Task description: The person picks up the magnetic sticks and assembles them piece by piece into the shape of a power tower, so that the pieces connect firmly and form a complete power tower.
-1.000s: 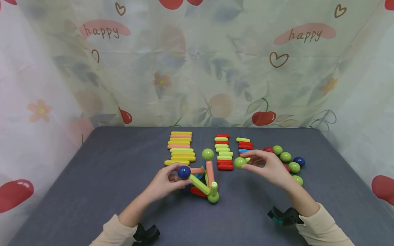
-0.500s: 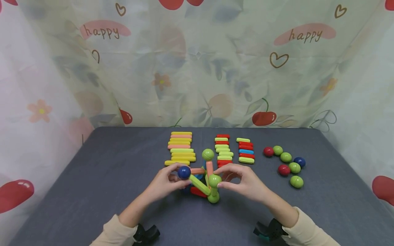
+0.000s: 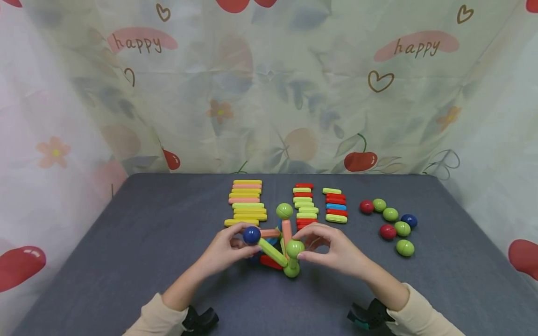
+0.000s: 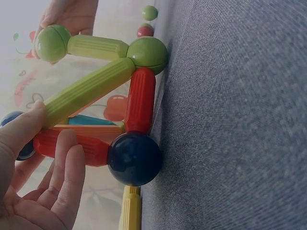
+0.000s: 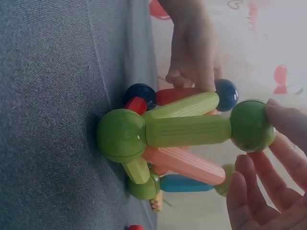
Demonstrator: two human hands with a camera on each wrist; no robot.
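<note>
A frame of colored rods and balls, apparently a magnetic building set, stands on the dark table. My left hand (image 3: pixel 229 245) holds it at the upper dark blue ball (image 3: pixel 251 235), with the thumb against a slanting light green rod (image 4: pixel 88 91) and fingers about a red rod (image 4: pixel 74 146). My right hand (image 3: pixel 332 247) pinches a green ball (image 5: pixel 252 125) between thumb and fingers. That ball touches the top end of an upright light green rod (image 5: pixel 189 131), which rises from a lower green ball (image 5: pixel 122 135). Another green ball (image 3: pixel 284 211) tops the frame's far corner.
Behind the frame lie a stack of long yellow, pink and green rods (image 3: pixel 247 192) and two rows of short rods (image 3: pixel 303 199), (image 3: pixel 336 206). Several loose balls (image 3: pixel 390 214) sit at the right. A patterned cloth (image 3: pixel 269 93) hangs behind the table (image 3: pixel 126 261).
My right hand has come leftward from beside the short rods, bringing the green ball onto the upright light green rod. In the last half second it dips slightly. The left hand stays put.
</note>
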